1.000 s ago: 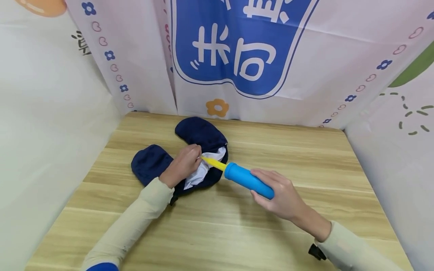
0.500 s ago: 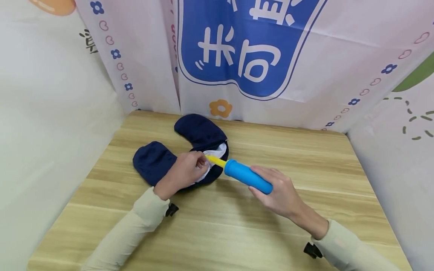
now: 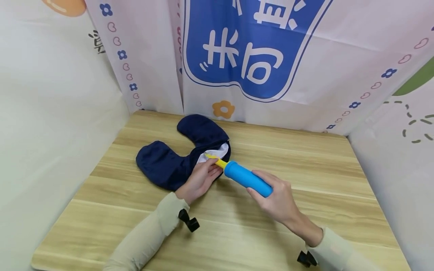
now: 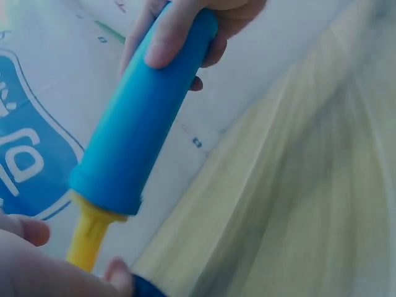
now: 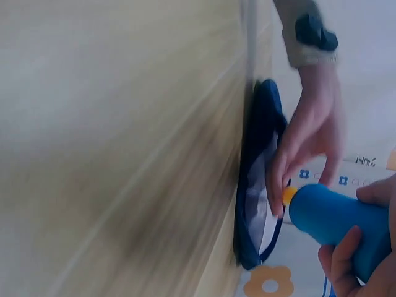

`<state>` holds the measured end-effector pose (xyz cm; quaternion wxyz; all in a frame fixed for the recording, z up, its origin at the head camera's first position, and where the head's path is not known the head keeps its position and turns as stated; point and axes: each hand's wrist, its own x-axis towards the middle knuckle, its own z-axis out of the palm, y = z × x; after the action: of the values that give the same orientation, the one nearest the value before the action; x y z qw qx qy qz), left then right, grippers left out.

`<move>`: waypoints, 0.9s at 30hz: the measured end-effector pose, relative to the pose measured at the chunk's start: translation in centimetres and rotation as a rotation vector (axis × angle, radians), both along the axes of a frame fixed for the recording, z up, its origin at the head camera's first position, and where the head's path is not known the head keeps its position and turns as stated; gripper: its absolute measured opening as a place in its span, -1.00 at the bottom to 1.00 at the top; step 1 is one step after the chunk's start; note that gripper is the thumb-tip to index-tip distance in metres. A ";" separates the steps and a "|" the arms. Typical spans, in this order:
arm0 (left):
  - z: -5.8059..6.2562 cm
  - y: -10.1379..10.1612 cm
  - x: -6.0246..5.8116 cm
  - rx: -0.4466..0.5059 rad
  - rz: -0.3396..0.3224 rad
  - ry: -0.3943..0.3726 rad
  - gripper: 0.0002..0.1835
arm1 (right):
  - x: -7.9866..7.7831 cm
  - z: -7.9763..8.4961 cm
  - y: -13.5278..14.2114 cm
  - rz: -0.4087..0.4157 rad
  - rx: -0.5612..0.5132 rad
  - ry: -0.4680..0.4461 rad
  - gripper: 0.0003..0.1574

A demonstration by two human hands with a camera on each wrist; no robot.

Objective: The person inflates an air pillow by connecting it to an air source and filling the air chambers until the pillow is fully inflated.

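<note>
A navy U-shaped neck pillow (image 3: 162, 165) lies on the table, its cover unzipped along the curved side. White inner material (image 3: 221, 150) shows through that opening. My right hand (image 3: 276, 197) grips the blue barrel of a hand pump (image 3: 245, 177), which slants down toward the pillow. The pump's yellow nozzle (image 3: 217, 161) overlaps the white material in the head view. At the nozzle is my left hand (image 3: 201, 178), fingers fairly straight and spread to either side of it in the left wrist view (image 4: 90, 241). Its fingertips partly hide the opening.
The wood-grain table (image 3: 305, 165) has a printed backdrop (image 3: 339, 56) behind it and pale walls at both sides. Black mounts (image 3: 188, 220) are strapped at both wrists.
My left hand has come off the white material and moved right and nearer to me, turning over beside the nozzle. The right hand keeps its grip on the pump, almost still.
</note>
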<state>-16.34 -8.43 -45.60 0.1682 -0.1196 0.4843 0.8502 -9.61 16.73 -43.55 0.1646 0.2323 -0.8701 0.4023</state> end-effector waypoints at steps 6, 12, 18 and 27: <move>-0.6 2.0 -2.1 0.089 0.126 0.000 -0.49 | 1.1 -0.4 -0.6 -0.021 -0.023 -0.049 -0.31; -0.1 2.2 -3.7 0.195 0.181 -0.010 -0.29 | 1.8 -0.7 -1.3 0.011 0.016 -0.102 -0.24; 0.1 2.1 -4.0 0.212 0.250 -0.027 -0.31 | 1.3 -0.8 -2.1 0.045 0.100 -0.182 -0.18; 0.1 1.0 -3.7 0.197 0.275 -0.018 -0.31 | 0.2 -0.5 -3.0 0.161 0.194 -0.189 -0.05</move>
<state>-20.03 -7.40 -45.52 0.0656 -0.1754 0.3763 0.9074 -9.45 13.71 -44.03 0.0262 0.2772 -0.8951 0.3482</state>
